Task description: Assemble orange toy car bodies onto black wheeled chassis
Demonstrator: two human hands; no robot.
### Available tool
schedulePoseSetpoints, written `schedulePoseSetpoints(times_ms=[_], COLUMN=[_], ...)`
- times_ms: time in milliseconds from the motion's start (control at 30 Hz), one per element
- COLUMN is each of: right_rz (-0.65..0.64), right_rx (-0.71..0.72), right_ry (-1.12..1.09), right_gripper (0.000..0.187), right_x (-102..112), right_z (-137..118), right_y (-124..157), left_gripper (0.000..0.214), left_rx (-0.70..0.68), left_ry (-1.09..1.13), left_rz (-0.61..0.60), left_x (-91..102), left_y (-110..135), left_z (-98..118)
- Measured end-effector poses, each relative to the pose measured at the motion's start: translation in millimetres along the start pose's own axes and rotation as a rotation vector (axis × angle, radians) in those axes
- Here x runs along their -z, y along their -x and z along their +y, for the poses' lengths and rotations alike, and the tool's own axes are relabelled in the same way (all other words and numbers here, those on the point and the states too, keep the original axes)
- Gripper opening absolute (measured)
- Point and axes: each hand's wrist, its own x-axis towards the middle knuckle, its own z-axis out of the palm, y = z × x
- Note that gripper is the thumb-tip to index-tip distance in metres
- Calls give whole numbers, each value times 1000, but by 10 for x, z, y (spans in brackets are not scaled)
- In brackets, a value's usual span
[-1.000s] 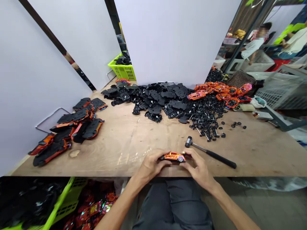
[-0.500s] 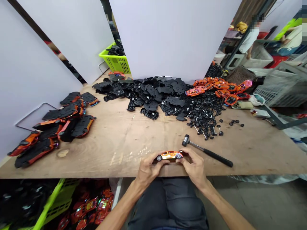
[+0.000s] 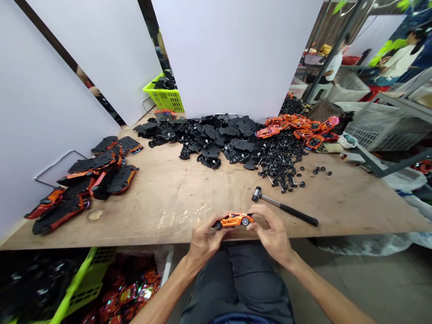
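rubber mallet [image 3: 280, 204] ahead of right hand [image 3: 272, 236], wheel heap [image 3: 280, 162] behind it; passage left, toward chassis pile [image 3: 216, 139]

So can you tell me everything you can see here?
toy car: one, orange, held over the bench edge
hammer: one, black and silver, on the bench
workbench: one, light wood, in front
car bases: many, black, heaped at the back
wheels on axles: many, black, beside the bases
car bodies: many, orange, behind the wheels
stacked cars: several, orange and black, bench's left side
baskets: two, lime green, one far back, one under the bench
crate: one, grey, right of the bench
left hand: one, gripping the car
right hand: one, gripping the car
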Motion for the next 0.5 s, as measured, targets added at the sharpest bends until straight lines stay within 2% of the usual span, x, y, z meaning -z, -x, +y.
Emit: schedulePoseSetpoints(times_ms=[167,267,367,500], right_rz=[-118,-109,-86,-5], right_rx=[77,119,158,173], right_ry=[40,113,178,177], right_gripper=[29,35,40,41], right_x=[51,67,-5,-155], right_z=[-64,-107,-106,-18], right_y=[-17,9,52,100], left_gripper=[22,29,37,29], left_rx=[51,11,-123,-337], left_ry=[90,5,-161,-403], left_rz=[0,-81,-168,-100], left_x=[29,44,32,-27], left_y=[40,40,5,-58], left_z=[0,61,90,-56])
